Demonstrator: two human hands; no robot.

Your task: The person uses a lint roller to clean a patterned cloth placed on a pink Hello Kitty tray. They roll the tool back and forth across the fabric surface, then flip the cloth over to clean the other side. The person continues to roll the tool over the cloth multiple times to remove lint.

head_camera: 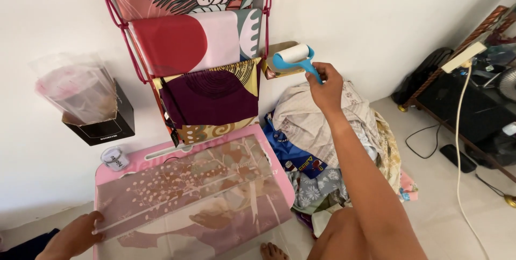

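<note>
The right hand is closed around the blue handle of a lint roller, raised near the white wall beside the hanging fabric organizer; the left hand lies flat and open on the patterned cloth — it covers the pink bench; a pile of clothes is just right of it.

Right hand has its fingers wrapped round a blue lint roller, cloth pile just below. Left hand fingers pin patterned fabric on the pink desk.
</note>
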